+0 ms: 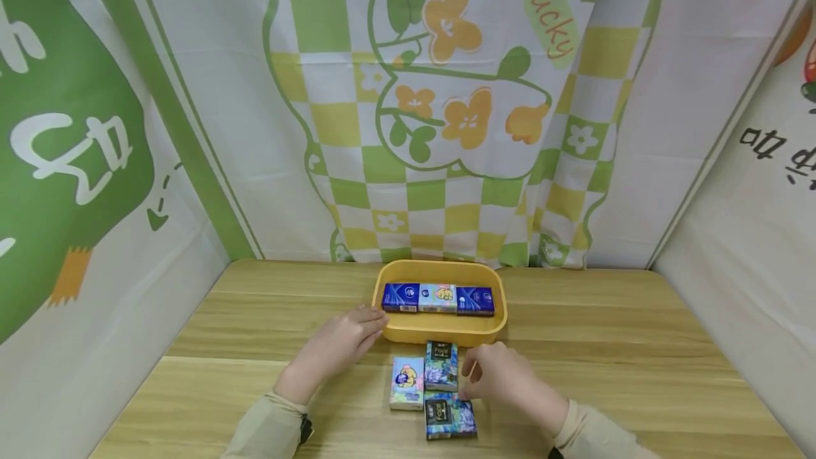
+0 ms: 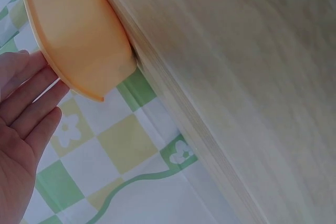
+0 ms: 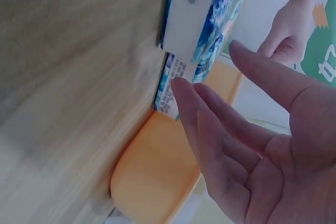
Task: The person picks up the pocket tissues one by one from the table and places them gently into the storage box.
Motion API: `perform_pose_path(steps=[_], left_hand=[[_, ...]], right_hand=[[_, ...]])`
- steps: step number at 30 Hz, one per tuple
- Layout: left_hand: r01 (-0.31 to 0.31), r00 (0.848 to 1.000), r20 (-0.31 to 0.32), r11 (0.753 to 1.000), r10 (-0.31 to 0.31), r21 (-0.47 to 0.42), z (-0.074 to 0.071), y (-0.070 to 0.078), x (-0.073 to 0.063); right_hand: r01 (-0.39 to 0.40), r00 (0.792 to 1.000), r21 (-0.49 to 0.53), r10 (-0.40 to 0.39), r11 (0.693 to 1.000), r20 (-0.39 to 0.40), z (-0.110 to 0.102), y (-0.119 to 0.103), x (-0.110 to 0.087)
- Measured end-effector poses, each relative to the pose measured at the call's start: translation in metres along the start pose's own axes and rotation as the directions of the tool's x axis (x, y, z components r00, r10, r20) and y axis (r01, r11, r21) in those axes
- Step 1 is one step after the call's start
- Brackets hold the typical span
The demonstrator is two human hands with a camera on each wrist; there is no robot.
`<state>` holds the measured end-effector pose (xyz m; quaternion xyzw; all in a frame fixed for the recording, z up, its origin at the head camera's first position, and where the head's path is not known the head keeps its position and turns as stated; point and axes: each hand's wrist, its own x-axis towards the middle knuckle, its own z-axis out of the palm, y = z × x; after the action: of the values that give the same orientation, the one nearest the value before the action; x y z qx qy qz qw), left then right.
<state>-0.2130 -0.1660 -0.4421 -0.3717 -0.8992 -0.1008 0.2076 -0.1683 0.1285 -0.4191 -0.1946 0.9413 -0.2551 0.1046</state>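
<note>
A yellow plastic tray (image 1: pixel 440 337) stands at the back of the table with two dark blue tissue packs and a light blue tissue pack (image 1: pixel 437 296) in a row inside. My left hand (image 1: pixel 344 342) touches the tray's left rim; in the left wrist view its straight fingers (image 2: pixel 34 90) rest against that edge. Before the tray lie a light tissue pack with a yellow cartoon (image 1: pixel 406 382) and two dark floral tissue packs, the upper (image 1: pixel 441 367) and the lower (image 1: pixel 450 416). My right hand (image 1: pixel 500 374) is just right of these two, thumb apart from the fingers, holding nothing.
The wooden table (image 1: pixel 612 346) reaches out on both sides. A green and white checked cloth (image 1: pixel 440 197) hangs behind the tray, and printed white cloth walls (image 1: pixel 733 232) close in the left and right.
</note>
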Motion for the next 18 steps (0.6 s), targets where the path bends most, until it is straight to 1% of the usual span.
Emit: perform_pose_path(steps=[3, 10, 18], left_hand=[[0.001, 1.000, -0.001, 1.000, -0.001, -0.001, 0.000, 0.001, 0.000], [-0.004, 1.000, -0.007, 1.000, 0.004, 0.003, 0.000, 0.001, -0.001], [-0.002, 1.000, -0.012, 1.000, 0.002, -0.001, 0.002, 0.000, -0.001]], right_hand=[[0.004, 1.000, -0.005, -0.004, 1.000, 0.015, 0.004, 0.000, -0.002], [0.048, 0.997, -0.043, -0.045, 0.998, 0.066, 0.010, -0.002, -0.005], [0.048, 0.993, -0.056, -0.041, 0.997, 0.111, 0.012, -0.006, -0.005]])
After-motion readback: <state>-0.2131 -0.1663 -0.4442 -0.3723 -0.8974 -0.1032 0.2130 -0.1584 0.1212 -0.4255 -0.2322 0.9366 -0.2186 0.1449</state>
